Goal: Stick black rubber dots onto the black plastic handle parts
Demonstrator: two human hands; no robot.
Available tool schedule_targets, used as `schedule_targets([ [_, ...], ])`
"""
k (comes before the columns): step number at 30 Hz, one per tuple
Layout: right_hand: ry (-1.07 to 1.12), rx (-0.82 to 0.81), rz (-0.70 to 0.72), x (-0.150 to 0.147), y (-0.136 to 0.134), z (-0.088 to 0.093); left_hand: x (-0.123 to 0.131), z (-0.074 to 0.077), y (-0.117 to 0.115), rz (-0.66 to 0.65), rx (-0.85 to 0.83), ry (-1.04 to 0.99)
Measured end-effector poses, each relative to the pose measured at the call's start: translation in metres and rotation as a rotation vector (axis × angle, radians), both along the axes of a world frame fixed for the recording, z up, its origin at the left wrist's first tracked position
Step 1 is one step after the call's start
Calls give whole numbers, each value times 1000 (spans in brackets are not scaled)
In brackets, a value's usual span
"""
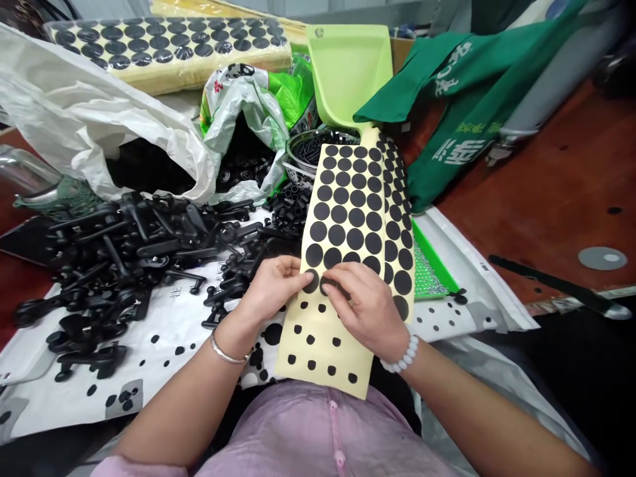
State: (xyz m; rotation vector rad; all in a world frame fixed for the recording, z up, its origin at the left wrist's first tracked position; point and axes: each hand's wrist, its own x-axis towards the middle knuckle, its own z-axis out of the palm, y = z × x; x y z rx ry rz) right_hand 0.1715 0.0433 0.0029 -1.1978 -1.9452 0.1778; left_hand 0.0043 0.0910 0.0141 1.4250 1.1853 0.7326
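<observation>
Head view: a cream sheet of round black stickers (pixel 344 228) is held in front of the torso, its lower end reaching the pink shirt (pixel 298 430). Its left edge is pinched by the left hand (pixel 273 288), with the thumb laid on the face beside a sticker. By the right hand (pixel 368 308), the same row is touched with bent fingertips; whether a sticker is gripped there cannot be told. Above the hands, rows of full discs are seen; below, only small dark marks are borne by the cream surface. A second sticker sheet (pixel 397 222) is partly covered by the first, just to its right. To the left, black plastic levers (pixel 114 252) are heaped on a white printed cover (pixel 183 318). Behind them a white sack (pixel 59 99) and a green-and-white plastic bag (pixel 293 93) are set, both filled with dark contents. Small black parts are held in a round clear container (pixel 298 173) behind the sheet, near a light-green dustpan (pixel 350 73). A bright green tray (pixel 431 248) is partly hidden at the right.
</observation>
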Motion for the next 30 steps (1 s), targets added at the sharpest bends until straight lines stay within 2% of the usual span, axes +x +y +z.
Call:
schedule_targets([
  [2, -3, 17, -27, -1, 1, 0, -1, 3, -1, -6, -117, -139],
  [4, -20, 43, -49, -3, 3, 1, -2, 4, -1, -19, -153, -199],
  [9, -88, 112, -54, -10, 4, 0, -4, 0, -2, -56, -112, -231],
  [14, -125, 114, -31, -13, 4, 2, -5, -2, -4, -39, -173, -234],
  [21, -328, 310, -53, -19, -5, -3, -6, -3, -4, 10, -207, -244],
  [25, -348, 271, 100, -20, -27, -9, -8, -4, 0, 31, -225, -264],
  [27, -248, 197, 164, -17, -38, -6, -7, -5, 2, 46, -227, -271],
  [30, -12, 0, 195, -4, -52, 3, -3, -1, 0, 75, -228, -269],
])
